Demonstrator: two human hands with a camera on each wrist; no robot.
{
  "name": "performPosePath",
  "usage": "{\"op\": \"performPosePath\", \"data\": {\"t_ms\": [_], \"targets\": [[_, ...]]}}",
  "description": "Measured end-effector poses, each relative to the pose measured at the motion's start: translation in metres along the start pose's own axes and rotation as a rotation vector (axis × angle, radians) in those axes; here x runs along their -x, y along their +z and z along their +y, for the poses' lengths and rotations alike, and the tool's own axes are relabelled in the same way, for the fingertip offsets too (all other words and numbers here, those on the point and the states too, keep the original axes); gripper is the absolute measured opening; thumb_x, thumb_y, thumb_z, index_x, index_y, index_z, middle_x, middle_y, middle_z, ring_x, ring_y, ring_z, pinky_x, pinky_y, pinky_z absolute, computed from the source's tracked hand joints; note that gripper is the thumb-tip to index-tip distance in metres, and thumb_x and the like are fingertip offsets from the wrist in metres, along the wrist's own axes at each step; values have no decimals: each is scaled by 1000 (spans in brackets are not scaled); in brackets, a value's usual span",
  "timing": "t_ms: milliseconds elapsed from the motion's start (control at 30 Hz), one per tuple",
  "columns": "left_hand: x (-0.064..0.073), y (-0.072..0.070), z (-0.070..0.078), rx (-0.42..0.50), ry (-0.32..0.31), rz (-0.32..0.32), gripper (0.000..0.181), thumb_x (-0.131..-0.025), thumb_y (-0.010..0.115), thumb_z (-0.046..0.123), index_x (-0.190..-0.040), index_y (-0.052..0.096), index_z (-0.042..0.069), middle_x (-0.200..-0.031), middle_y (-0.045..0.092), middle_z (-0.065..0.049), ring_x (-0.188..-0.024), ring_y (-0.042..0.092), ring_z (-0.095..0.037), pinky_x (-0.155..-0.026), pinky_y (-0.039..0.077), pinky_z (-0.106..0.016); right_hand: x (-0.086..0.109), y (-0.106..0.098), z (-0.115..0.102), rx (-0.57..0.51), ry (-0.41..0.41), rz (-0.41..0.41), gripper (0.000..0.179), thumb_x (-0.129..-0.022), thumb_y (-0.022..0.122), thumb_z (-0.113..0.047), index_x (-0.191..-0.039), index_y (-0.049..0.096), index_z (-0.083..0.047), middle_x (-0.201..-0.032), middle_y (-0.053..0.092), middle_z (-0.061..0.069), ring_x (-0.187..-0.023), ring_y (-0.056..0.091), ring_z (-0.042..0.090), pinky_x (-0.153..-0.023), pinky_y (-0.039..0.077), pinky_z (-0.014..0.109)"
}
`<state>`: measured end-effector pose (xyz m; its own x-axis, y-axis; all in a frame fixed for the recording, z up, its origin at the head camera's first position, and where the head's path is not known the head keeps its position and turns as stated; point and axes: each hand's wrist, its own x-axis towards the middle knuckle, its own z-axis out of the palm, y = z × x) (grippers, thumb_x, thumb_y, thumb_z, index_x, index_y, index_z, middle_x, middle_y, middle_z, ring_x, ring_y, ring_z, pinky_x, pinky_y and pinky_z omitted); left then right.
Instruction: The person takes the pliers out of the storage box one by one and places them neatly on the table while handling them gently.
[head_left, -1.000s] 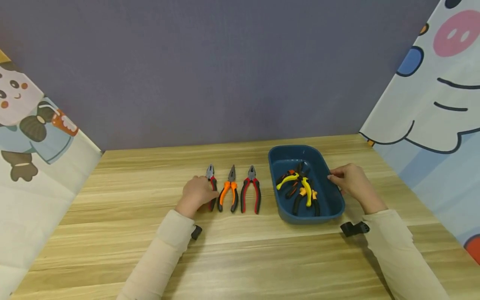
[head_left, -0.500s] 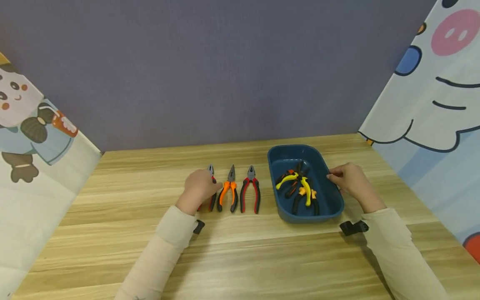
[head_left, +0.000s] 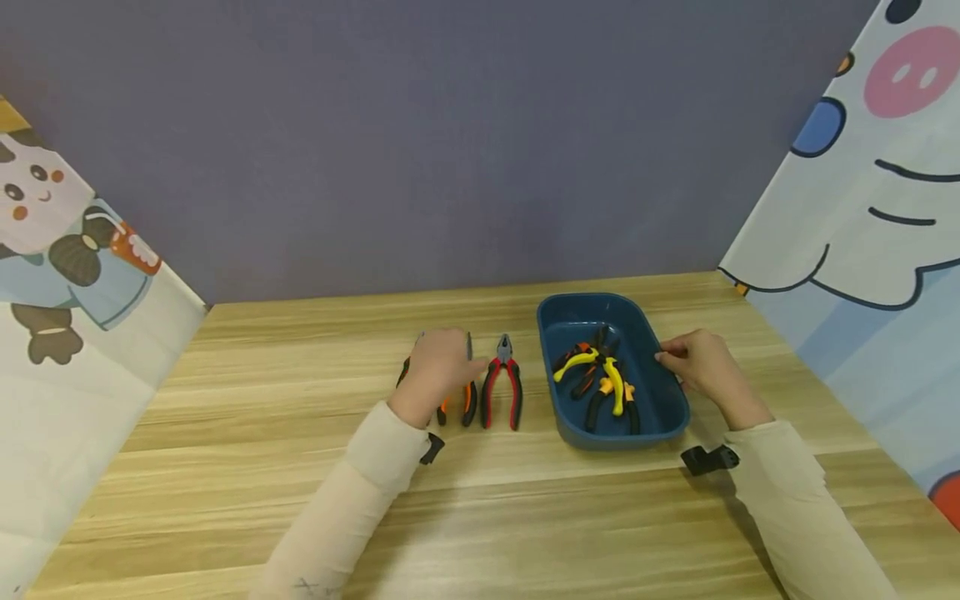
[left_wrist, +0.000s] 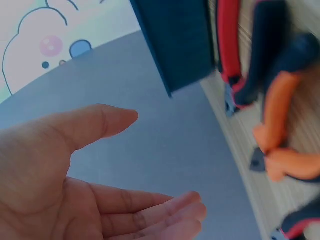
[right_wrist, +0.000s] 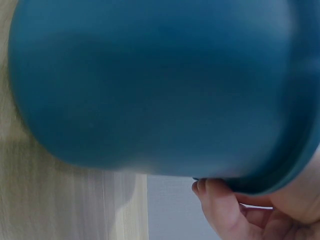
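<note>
- Orange-and-black long-nosed metal pliers (left_wrist: 276, 125) lie on the pale wood-grain table (head_left: 517, 517), partly hidden below my left hand (head_left: 437, 371); likely stiff, sturdy and weighty for their size.
- Their handles stand splayed and could swing, so the best hold, in my judgement, is across both grips near the pivot.
- Above them, my left hand is spread, thumb well apart from the fingers, nothing between.
- Just right of it lie red-and-black metal pliers (head_left: 516, 387).
- My right hand (head_left: 701, 367) pinches the rim of a dark-blue rounded plastic bin (head_left: 626, 442), probably light itself; yellow-handled pliers (head_left: 616, 385) lie inside, left of that hand.
</note>
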<state>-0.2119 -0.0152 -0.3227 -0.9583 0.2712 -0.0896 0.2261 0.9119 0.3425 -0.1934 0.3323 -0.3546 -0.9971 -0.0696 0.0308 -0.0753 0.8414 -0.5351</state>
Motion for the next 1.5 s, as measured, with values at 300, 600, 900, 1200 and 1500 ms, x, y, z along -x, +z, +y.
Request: {"op": "performPosePath", "data": {"t_ms": [300,600,900,1200,1500], "targets": [[-6,7,29,19,115,6,55,-88,63,32,-46,33,15,-43,22,7,-41,19,-8,-40,21,-22,1,1,2,-1,-6,8,30,-90,60,-6,-110,61,16,-93,65,30,-48,61,17,-46,50,28],[-11,8,58,27,141,-13,48,-88,64,36,-53,39,14,-49,29,5,-44,28,-9,-43,27,-23,2,0,4,-3,7,7,30,-90,60,-7,-110,61,16,-95,65,31,-52,63,17,-46,51,27],[-13,18,84,-60,185,-35,48,-87,65,42,-54,42,15,-49,33,5,-42,34,-9,-40,29,-21,2,1,6,-7,13,0,31,-91,60,-8,-110,61,16,-94,65,30,-54,62,17,-47,51,28],[-14,30,103,-59,218,-46,43,-88,63,42,-60,47,14,-58,37,3,-44,34,-9,-39,28,-20,0,0,4,8,1,3,31,-91,60,-9,-110,61,15,-95,65,30,-51,62,19,-46,50,27],[-16,40,121,-94,247,21,34,-88,62,41,-69,58,14,-73,53,2,-60,46,-11,-48,36,-21,-1,0,3,1,-10,4,30,-90,60,-8,-109,62,15,-95,65,30,-50,62,20,-46,50,27]]}}
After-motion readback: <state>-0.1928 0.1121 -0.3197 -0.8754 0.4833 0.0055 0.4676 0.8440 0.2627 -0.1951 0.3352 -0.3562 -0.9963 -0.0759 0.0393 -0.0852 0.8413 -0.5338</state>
